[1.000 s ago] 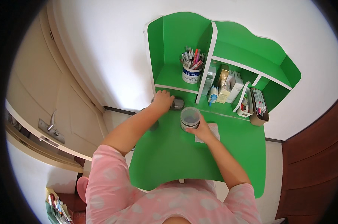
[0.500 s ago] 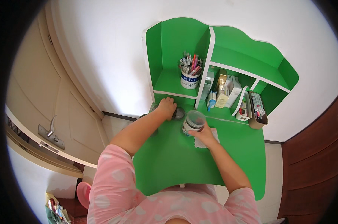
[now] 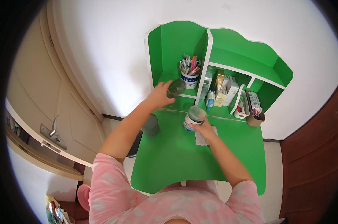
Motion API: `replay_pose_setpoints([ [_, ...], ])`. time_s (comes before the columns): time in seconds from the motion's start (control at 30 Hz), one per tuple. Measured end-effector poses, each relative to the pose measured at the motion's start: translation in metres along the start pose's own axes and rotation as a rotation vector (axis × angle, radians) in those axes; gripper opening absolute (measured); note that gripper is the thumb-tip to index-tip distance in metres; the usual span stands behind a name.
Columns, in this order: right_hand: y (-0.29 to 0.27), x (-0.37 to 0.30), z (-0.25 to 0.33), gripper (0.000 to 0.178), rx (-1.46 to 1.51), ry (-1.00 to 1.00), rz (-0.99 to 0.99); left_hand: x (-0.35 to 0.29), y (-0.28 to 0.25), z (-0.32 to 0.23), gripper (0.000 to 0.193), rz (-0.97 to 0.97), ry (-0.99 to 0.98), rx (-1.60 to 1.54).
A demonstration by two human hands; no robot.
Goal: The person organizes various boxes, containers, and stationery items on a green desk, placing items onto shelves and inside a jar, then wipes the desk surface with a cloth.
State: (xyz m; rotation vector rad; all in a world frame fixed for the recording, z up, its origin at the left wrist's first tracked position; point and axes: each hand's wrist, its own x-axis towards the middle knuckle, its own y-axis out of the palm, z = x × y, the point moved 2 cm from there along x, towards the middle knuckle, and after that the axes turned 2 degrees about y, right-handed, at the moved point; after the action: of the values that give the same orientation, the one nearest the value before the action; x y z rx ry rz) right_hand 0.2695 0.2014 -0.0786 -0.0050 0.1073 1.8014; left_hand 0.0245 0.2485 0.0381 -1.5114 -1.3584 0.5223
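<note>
My left hand [image 3: 159,97] is raised at the edge of the left shelf compartment, its fingers closed round a dark see-through container [image 3: 176,88]. This container is tilted and hangs just in front of a white-and-blue bucket [image 3: 189,80] full of pens. On the green desk [image 3: 176,156] my right hand [image 3: 204,132] grips a clear plastic jar [image 3: 196,114] with a patterned label low on its side. The jar's contents are hard to make out. Partly under that hand lies a pale cloth [image 3: 201,140]. A dark grey cup [image 3: 151,125] stands at the desk's left edge.
The desk has a green shelf unit [image 3: 243,56] at its back. Small boxes [image 3: 228,87] and a blue-and-white bottle [image 3: 210,99] stand in its middle. A white basket [image 3: 241,112] and a brown pen holder [image 3: 255,117] sit at the right. An open door [image 3: 60,97] is on the left.
My left hand has lifted the dark container off the back of the desk, up to the left shelf compartment. The right hand still holds the jar in nearly the same place.
</note>
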Motion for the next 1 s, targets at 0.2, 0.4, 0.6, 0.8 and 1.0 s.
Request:
replay_pose_setpoints([
  [0.2,0.019,0.019,0.028,0.079,-0.035,-0.235,-0.012,-0.009,-0.021,0.007,0.069,-0.179,-0.176,-0.459],
  [0.4,0.041,0.046,0.073,0.073,-0.361,-0.38,-0.178,-0.019,-0.007,0.034,0.063,-0.129,-0.4,-0.704],
  [0.6,0.067,0.08,0.088,0.068,-0.431,-0.477,-0.23,-0.031,0.002,0.022,0.067,-0.051,-0.566,-0.887],
  [0.8,0.093,0.126,0.068,0.075,-0.49,-0.536,-0.28,-0.029,0.022,0.046,0.066,-0.04,-0.661,-0.86],
  [1.0,0.099,0.144,0.048,0.079,-0.419,-0.493,-0.303,-0.019,0.027,0.049,0.058,-0.043,-0.706,-0.948],
])
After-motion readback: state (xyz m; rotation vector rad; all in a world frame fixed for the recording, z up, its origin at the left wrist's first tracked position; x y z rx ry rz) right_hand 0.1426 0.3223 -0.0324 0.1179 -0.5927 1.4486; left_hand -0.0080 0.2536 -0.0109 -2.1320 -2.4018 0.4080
